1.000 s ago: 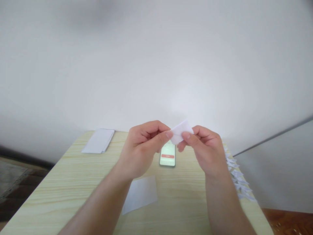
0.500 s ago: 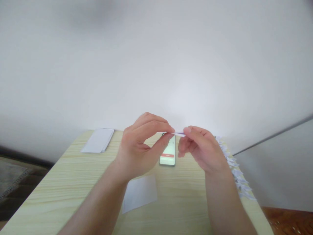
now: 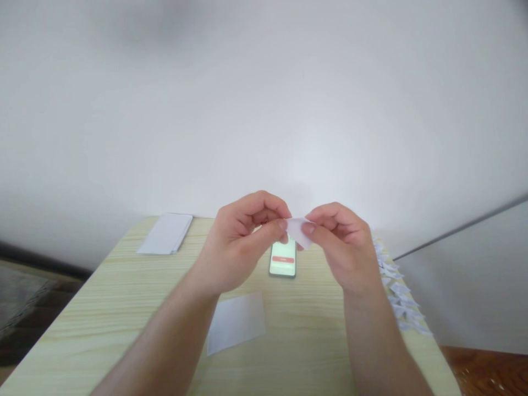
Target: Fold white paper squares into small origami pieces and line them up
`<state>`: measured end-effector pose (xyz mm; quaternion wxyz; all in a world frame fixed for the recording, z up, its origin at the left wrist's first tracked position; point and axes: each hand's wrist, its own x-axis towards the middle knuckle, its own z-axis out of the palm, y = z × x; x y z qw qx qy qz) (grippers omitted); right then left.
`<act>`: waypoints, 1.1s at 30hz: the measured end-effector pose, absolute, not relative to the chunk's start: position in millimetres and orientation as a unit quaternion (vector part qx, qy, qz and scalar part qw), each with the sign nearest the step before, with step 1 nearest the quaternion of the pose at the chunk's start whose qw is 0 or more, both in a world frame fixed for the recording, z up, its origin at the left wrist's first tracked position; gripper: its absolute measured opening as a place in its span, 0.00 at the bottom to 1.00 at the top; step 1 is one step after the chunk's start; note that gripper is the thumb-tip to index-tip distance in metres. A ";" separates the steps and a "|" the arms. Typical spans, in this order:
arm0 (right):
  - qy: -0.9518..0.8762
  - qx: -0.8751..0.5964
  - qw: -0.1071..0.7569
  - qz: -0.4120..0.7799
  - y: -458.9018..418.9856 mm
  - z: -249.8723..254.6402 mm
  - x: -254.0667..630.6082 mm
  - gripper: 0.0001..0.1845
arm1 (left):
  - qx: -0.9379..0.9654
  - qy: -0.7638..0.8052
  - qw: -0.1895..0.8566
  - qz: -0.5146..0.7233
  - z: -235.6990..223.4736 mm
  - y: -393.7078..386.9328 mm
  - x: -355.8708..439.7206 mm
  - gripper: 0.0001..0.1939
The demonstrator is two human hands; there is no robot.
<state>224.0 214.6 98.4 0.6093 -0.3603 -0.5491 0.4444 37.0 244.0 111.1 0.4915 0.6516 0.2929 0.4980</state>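
Between my two hands is a small folded piece of white paper (image 3: 298,231), held up above the table. My left hand (image 3: 247,236) pinches its left edge between thumb and fingers. On the other side, my right hand (image 3: 340,236) grips the right part, thumb lying on its near face. Behind and below the paper a phone (image 3: 282,264) with a lit screen lies on the table, its upper end partly covered by my hands. A flat white sheet of paper (image 3: 237,323) rests on the tabletop near my left forearm.
A stack of white paper (image 3: 165,235) lies at the table's back left. Several small folded white papers (image 3: 402,300) line the right edge, partly behind my right arm. The wooden table (image 3: 103,308) meets a white wall (image 3: 264,99) at the back.
The folded paper has turned from nearly edge-on to showing its broad face. My hands have come closer together, and my right fingers have shifted along the paper.
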 end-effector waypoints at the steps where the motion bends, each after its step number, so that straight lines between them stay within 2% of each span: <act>1: -0.551 -0.348 0.608 0.453 215.3 98.3 225.1 0.04 | 0.646 0.279 0.504 0.501 111.6 244.3 36.6 0.04; 7: -0.546 -0.316 0.589 0.505 216.7 98.9 231.9 0.04 | 0.632 0.232 0.540 0.505 112.7 243.7 34.6 0.09; 19: -0.510 -0.304 0.572 0.566 216.7 100.1 235.3 0.07 | 0.641 0.216 0.539 0.502 116.4 240.3 34.6 0.10; 22: -0.519 -0.327 0.576 0.541 215.8 100.6 233.7 0.01 | 0.639 0.213 0.544 0.500 116.0 240.1 34.3 0.12; 28: -0.541 -0.350 0.587 0.490 213.7 101.2 230.1 0.05 | 0.648 0.225 0.535 0.493 115.2 241.9 30.5 0.08; 30: -0.548 -0.359 0.593 0.468 212.8 102.2 229.4 0.05 | 0.653 0.243 0.518 0.496 115.3 242.8 28.5 0.04; 33: -0.560 -0.380 0.599 0.428 210.3 105.7 228.2 0.05 | 0.671 0.292 0.477 0.487 115.7 243.2 27.5 0.04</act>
